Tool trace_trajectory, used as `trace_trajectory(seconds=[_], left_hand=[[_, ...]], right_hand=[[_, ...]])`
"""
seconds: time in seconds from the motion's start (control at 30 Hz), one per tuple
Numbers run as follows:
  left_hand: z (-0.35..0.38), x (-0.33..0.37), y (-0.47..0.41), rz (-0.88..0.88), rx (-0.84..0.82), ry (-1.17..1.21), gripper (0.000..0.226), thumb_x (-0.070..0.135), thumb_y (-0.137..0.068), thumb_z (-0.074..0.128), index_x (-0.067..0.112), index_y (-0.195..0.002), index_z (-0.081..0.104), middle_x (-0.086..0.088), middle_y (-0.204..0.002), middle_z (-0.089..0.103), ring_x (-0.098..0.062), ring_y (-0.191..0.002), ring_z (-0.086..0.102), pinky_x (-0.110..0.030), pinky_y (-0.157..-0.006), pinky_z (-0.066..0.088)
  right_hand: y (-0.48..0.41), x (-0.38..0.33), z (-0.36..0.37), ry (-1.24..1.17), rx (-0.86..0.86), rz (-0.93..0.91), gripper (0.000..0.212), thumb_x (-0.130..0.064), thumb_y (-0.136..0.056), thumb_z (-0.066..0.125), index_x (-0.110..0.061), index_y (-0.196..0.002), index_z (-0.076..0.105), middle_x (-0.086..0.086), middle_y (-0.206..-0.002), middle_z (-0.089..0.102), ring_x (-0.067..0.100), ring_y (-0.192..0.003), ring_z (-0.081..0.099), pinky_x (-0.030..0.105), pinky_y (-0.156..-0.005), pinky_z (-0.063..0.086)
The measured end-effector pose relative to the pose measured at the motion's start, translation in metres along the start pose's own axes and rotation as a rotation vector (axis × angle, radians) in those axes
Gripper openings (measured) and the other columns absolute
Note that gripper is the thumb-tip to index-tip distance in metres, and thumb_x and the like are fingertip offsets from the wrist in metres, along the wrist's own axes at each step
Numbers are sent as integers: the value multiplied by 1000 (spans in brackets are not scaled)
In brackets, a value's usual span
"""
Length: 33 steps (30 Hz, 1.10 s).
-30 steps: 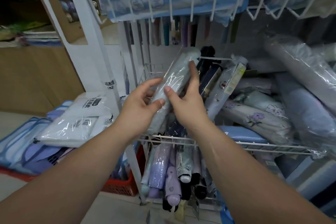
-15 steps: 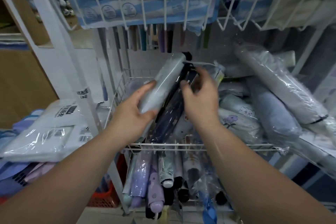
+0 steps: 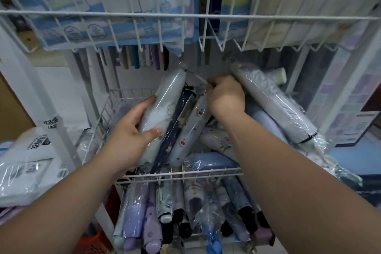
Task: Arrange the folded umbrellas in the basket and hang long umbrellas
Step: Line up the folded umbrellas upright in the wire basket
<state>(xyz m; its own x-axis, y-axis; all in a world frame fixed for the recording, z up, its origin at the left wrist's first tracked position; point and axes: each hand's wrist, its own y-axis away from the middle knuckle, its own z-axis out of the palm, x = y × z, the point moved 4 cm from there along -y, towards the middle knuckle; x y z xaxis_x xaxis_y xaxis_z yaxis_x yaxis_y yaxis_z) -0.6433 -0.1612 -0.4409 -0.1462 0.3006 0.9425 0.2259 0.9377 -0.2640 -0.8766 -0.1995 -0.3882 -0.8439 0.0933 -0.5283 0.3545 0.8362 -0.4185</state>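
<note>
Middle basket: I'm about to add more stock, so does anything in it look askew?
Yes. The umbrellas lie crisscross, not side by side. A big grey umbrella slants across the right, its lower end apparently sticking out beyond the basket. The left hand grips a pale umbrella propped steeply.

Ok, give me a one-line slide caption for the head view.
Left hand grips a pale grey folded umbrella in the wire basket; right hand, fingers curled, reaches among wrapped umbrellas beside it.

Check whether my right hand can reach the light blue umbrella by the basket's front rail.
Probably yes: the light blue umbrella lies mostly uncovered on top, beside the right forearm; the right hand need only draw back.
</note>
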Motion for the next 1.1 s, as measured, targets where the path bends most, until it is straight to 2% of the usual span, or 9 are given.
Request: trace_trajectory(seconds=[0.07, 0.23, 0.37, 0.53, 0.67, 0.73, 0.87, 0.97, 1.1], left_hand=[[-3, -4, 3, -30, -8, 20, 69, -7, -90, 66, 35, -143, 50, 28, -119, 61, 18, -97, 63, -7, -76, 52], [-11, -11, 5, -58, 9, 65, 71, -7, -89, 67, 38, -143, 51, 29, -113, 69, 4, -105, 68, -15, -78, 56], [-14, -4, 6, -56, 28, 97, 73, -4, -89, 68, 42, -142, 50, 14, -121, 71, -9, -103, 72, -27, -79, 60], [-17, 10, 7, -19, 44, 142, 72, -4, -89, 68, 46, -138, 51, 7, -119, 72, -12, -99, 74, -26, -75, 60], [-23, 11, 11, -15, 69, 170, 72, -5, -90, 66, 44, -141, 51, 11, -120, 71, -9, -98, 74, -21, -72, 58], [-28, 9, 15, -14, 74, 167, 73, -5, -90, 65, 42, -144, 49, 11, -123, 70, -7, -100, 73, -20, -73, 58], [-21, 8, 22, -26, 33, 130, 71, -7, -90, 64, 38, -143, 50, 32, -106, 66, 14, -90, 67, -9, -70, 54], [-5, 5, 24, -58, -23, 130, 69, -2, -90, 68, 42, -140, 53, 18, -132, 63, 5, -108, 66, -21, -86, 58], [19, 5, 25, -60, -88, 182, 68, -3, -90, 67, 42, -140, 53, 23, -118, 71, -3, -105, 70, -26, -81, 60]], right_hand=[[1, 3, 3, -18, 36, -20, 24, -27, -97, 56, -15, -102, 75, 12, -106, 68, 34, -94, 64, 36, -75, 54], [12, -11, -1, -220, 308, -187, 21, -27, -95, 60, -15, -98, 76, 6, -100, 70, 33, -96, 59, 29, -80, 41], [18, -30, -11, -436, 307, -235, 25, -37, -90, 59, -22, -100, 77, 0, -90, 73, 29, -92, 64, 42, -82, 53], [28, -48, -22, -532, 266, -292, 18, -23, -95, 59, -17, -104, 74, -1, -90, 71, 19, -86, 66, 36, -78, 55], [28, -44, -28, -448, 135, -263, 21, -24, -97, 61, -20, -113, 73, -4, -96, 72, 12, -89, 65, 29, -81, 55], [29, -33, -31, -263, 72, -264, 23, -25, -94, 62, -21, -115, 72, 1, -101, 74, 18, -94, 66, 34, -83, 55], [39, -12, -45, 115, 92, -328, 16, -20, -93, 59, -10, -93, 71, 9, -84, 68, 31, -83, 61, 38, -71, 51], [45, -2, -67, 59, 82, -330, 13, -19, -92, 63, -13, -95, 74, 5, -83, 69, 27, -83, 63, 34, -71, 48], [42, 18, -101, -150, 66, -226, 14, -21, -91, 70, -14, -99, 78, 0, -81, 76, 16, -78, 70, 33, -75, 57]])
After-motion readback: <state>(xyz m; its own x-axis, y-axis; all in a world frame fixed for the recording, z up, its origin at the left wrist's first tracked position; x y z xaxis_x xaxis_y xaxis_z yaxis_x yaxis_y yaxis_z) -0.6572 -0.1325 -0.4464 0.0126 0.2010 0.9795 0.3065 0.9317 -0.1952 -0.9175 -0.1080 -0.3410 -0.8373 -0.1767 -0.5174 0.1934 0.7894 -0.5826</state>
